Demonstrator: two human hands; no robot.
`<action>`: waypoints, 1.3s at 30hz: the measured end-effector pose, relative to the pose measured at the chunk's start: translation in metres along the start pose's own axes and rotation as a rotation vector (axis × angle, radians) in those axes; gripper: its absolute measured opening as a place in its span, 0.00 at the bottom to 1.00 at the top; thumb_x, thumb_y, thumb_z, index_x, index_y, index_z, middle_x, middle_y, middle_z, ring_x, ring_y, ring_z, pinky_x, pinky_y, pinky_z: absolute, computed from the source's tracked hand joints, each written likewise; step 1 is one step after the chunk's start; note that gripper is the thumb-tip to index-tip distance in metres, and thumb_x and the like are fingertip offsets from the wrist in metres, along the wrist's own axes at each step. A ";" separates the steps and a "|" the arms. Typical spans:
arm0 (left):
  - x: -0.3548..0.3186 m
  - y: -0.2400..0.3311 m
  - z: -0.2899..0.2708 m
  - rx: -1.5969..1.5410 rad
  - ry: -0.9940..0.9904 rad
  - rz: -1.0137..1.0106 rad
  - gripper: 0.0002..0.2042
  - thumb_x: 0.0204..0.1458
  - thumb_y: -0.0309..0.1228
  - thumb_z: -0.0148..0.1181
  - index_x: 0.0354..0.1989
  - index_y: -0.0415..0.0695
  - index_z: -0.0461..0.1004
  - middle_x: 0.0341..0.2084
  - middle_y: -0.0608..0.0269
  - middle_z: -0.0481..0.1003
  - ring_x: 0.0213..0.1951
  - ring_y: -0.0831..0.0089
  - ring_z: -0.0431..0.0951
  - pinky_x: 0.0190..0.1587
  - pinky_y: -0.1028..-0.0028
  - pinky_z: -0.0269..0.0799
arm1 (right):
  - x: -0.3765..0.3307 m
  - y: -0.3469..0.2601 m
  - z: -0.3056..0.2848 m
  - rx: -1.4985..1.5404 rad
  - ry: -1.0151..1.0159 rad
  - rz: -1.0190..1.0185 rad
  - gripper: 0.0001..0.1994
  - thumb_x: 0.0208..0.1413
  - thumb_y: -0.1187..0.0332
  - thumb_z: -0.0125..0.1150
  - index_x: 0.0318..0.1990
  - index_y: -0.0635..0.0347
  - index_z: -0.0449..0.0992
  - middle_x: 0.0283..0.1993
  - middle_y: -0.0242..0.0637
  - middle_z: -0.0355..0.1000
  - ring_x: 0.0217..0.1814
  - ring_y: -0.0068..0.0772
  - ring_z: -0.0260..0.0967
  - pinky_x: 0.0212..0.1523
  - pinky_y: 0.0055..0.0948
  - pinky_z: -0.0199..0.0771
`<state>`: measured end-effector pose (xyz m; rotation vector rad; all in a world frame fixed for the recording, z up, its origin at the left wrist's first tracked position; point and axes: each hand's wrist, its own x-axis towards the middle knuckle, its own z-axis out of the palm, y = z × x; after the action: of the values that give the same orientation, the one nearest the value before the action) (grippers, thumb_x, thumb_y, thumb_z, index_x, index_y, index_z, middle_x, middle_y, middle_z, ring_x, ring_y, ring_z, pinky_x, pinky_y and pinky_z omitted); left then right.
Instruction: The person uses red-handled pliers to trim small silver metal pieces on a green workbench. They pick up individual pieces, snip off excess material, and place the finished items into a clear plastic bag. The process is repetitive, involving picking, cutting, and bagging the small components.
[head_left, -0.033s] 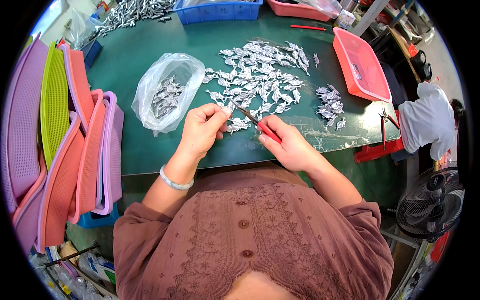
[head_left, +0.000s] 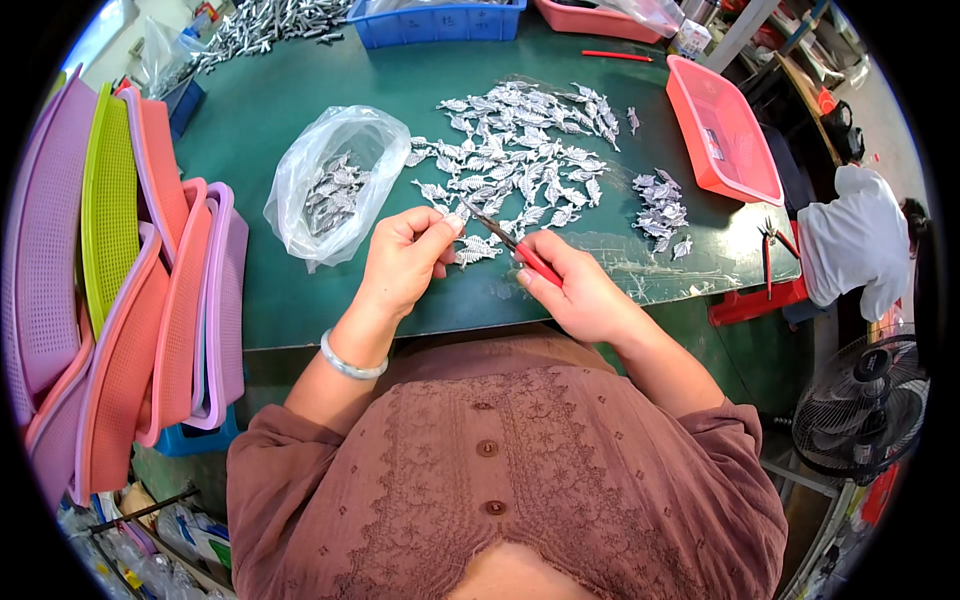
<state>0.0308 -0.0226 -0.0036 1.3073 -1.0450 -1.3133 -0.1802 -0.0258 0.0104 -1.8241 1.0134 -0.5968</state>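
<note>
My left hand [head_left: 405, 258] pinches a small silver leaf-shaped metal piece [head_left: 472, 250] just above the green table [head_left: 270, 110]. My right hand [head_left: 578, 292] grips red-handled pliers [head_left: 518, 250], and their tip reaches the piece by my left fingertips. Just beyond my hands, several more silver leaf pieces [head_left: 520, 165] lie spread out. A smaller heap [head_left: 660, 212] sits to the right. On the left, a clear plastic bag [head_left: 330, 185] holds more of them.
Stacked pink, purple and green plastic baskets [head_left: 130, 300] lean at the left. A pink tray [head_left: 722, 130] sits at the right, a blue bin [head_left: 440, 20] at the back. A person in white [head_left: 850, 250] works at the right, above a fan [head_left: 860, 410].
</note>
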 end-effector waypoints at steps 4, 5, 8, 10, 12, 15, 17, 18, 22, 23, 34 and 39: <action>0.001 -0.002 0.000 -0.020 -0.005 0.017 0.10 0.51 0.33 0.58 0.21 0.42 0.73 0.14 0.69 0.69 0.15 0.85 0.65 0.18 0.83 0.60 | 0.000 0.000 0.002 -0.018 0.010 0.012 0.08 0.55 0.69 0.54 0.39 0.62 0.65 0.27 0.41 0.65 0.29 0.35 0.63 0.34 0.32 0.65; 0.000 -0.001 0.000 -0.025 -0.002 0.016 0.10 0.51 0.33 0.58 0.21 0.42 0.73 0.14 0.69 0.69 0.15 0.85 0.65 0.18 0.83 0.60 | 0.000 -0.002 0.000 -0.016 0.003 0.009 0.08 0.54 0.69 0.54 0.39 0.62 0.65 0.27 0.42 0.65 0.29 0.35 0.63 0.34 0.32 0.65; 0.000 0.002 0.000 0.021 -0.028 0.047 0.11 0.51 0.34 0.58 0.21 0.41 0.73 0.14 0.70 0.69 0.15 0.86 0.64 0.18 0.83 0.60 | -0.001 -0.006 -0.007 -0.023 -0.022 0.003 0.08 0.54 0.70 0.54 0.38 0.62 0.65 0.27 0.43 0.65 0.30 0.36 0.63 0.34 0.32 0.65; 0.001 0.001 -0.002 0.081 -0.059 0.084 0.12 0.52 0.35 0.58 0.22 0.41 0.73 0.14 0.71 0.68 0.15 0.86 0.64 0.18 0.83 0.59 | -0.001 -0.006 -0.009 -0.047 -0.046 0.002 0.08 0.54 0.70 0.54 0.38 0.62 0.64 0.28 0.43 0.65 0.30 0.36 0.63 0.34 0.32 0.65; 0.004 -0.002 -0.007 0.150 -0.092 0.126 0.13 0.52 0.36 0.58 0.22 0.41 0.73 0.14 0.72 0.67 0.15 0.86 0.63 0.18 0.83 0.58 | -0.001 -0.007 -0.009 -0.033 -0.034 -0.015 0.08 0.54 0.70 0.54 0.37 0.62 0.64 0.28 0.43 0.65 0.30 0.37 0.63 0.34 0.33 0.64; 0.005 0.000 -0.007 0.184 -0.118 0.138 0.13 0.52 0.37 0.58 0.21 0.41 0.72 0.13 0.72 0.66 0.15 0.86 0.63 0.17 0.83 0.57 | -0.001 -0.007 -0.008 -0.023 -0.025 -0.013 0.08 0.54 0.70 0.54 0.36 0.63 0.64 0.28 0.44 0.65 0.30 0.38 0.63 0.34 0.34 0.64; 0.007 -0.002 -0.009 0.181 -0.117 0.119 0.14 0.52 0.37 0.58 0.20 0.41 0.71 0.13 0.72 0.66 0.15 0.86 0.63 0.17 0.83 0.57 | 0.000 -0.007 -0.008 -0.036 -0.026 -0.007 0.08 0.54 0.70 0.54 0.36 0.63 0.64 0.28 0.44 0.65 0.30 0.40 0.63 0.34 0.34 0.64; 0.007 -0.002 -0.009 0.180 -0.117 0.109 0.14 0.52 0.37 0.58 0.20 0.41 0.71 0.13 0.72 0.66 0.15 0.86 0.63 0.17 0.83 0.56 | 0.001 -0.007 -0.008 -0.051 -0.027 -0.004 0.08 0.54 0.70 0.54 0.36 0.63 0.64 0.28 0.45 0.64 0.31 0.41 0.64 0.34 0.35 0.64; 0.009 -0.003 -0.010 0.233 -0.112 0.093 0.14 0.53 0.36 0.57 0.19 0.42 0.70 0.12 0.72 0.66 0.15 0.86 0.63 0.17 0.83 0.57 | 0.002 -0.006 -0.004 -0.081 -0.017 0.006 0.08 0.53 0.70 0.54 0.35 0.63 0.64 0.30 0.47 0.65 0.32 0.47 0.65 0.34 0.36 0.64; 0.009 -0.003 -0.010 0.247 -0.115 0.076 0.13 0.53 0.36 0.56 0.20 0.42 0.71 0.13 0.72 0.67 0.16 0.86 0.64 0.17 0.84 0.58 | 0.002 -0.003 -0.003 -0.102 -0.012 -0.013 0.08 0.54 0.70 0.53 0.37 0.63 0.64 0.29 0.45 0.65 0.31 0.42 0.63 0.34 0.34 0.64; 0.011 -0.006 -0.008 0.259 -0.102 0.035 0.13 0.52 0.36 0.56 0.19 0.43 0.71 0.14 0.72 0.67 0.17 0.86 0.65 0.17 0.84 0.59 | 0.006 0.009 0.002 -0.189 0.025 -0.054 0.07 0.54 0.72 0.52 0.38 0.63 0.64 0.30 0.46 0.66 0.31 0.45 0.65 0.34 0.34 0.65; 0.012 -0.007 -0.007 0.248 -0.083 0.036 0.13 0.52 0.36 0.57 0.18 0.43 0.70 0.15 0.71 0.68 0.17 0.86 0.66 0.16 0.84 0.59 | 0.007 0.008 0.003 -0.185 0.029 -0.021 0.07 0.53 0.71 0.51 0.38 0.63 0.64 0.34 0.53 0.66 0.38 0.57 0.64 0.38 0.43 0.63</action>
<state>0.0377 -0.0333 -0.0129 1.4188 -1.3169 -1.2497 -0.1771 -0.0315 0.0020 -1.9946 1.1004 -0.5594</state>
